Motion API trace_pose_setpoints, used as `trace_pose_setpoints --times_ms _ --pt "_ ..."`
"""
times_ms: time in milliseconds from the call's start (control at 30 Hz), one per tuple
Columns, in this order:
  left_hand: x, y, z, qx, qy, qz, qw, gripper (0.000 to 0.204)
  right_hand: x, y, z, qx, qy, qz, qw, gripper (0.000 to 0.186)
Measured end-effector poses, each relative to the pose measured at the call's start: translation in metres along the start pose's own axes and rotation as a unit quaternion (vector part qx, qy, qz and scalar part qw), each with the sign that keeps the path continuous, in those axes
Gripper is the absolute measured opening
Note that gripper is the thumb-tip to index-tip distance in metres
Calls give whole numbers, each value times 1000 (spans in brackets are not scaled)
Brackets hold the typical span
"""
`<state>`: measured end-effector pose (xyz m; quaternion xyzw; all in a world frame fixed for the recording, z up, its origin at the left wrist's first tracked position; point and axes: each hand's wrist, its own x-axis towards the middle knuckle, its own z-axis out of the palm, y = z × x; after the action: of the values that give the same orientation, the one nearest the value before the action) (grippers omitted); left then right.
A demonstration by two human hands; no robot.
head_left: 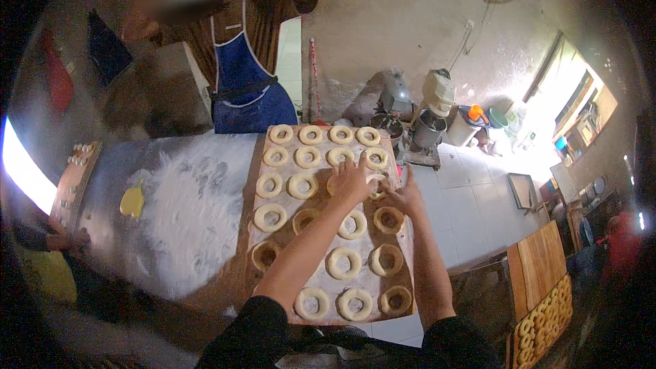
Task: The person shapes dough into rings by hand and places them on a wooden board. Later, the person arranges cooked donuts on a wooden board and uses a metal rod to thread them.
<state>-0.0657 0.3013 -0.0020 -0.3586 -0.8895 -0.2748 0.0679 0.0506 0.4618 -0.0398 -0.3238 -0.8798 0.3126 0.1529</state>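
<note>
A floured board (316, 225) carries several rows of pale dough rings (346, 263). Over its upper middle, my left hand (352, 181) reaches with extended fingers apart, partly covering the rings below. Just to its right, my right hand (403, 195) has spread, bent fingers at a dough ring (376, 184) near the board's right edge, seemingly touching it; whether either hand lifts anything is not visible. Left of the board, a metal worktop (109, 232) bears scattered white flour (191, 212) and a yellow lump (132, 198).
A co-worker in a blue apron (249, 99) stands across the table; another person's hand (58, 239) is at the left edge. Machines (437, 92) and buckets (465, 130) stand against the back wall. At lower right lie wooden boards (533, 266), one with more rings (543, 318).
</note>
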Motion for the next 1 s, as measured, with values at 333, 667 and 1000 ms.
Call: trace_pose_setpoints --times_ms 333,667,1000 --pt "-301 -136 -142 2 -76 -406 911 59 -256 71 -48 130 -63 209 967 65" --pt "-322 -150 -116 71 -45 -259 962 61 -245 67 -36 273 -107 209 933 81" --pt "-368 -137 -112 -213 222 -244 919 49 -268 13 -3 526 -151 38 836 68"
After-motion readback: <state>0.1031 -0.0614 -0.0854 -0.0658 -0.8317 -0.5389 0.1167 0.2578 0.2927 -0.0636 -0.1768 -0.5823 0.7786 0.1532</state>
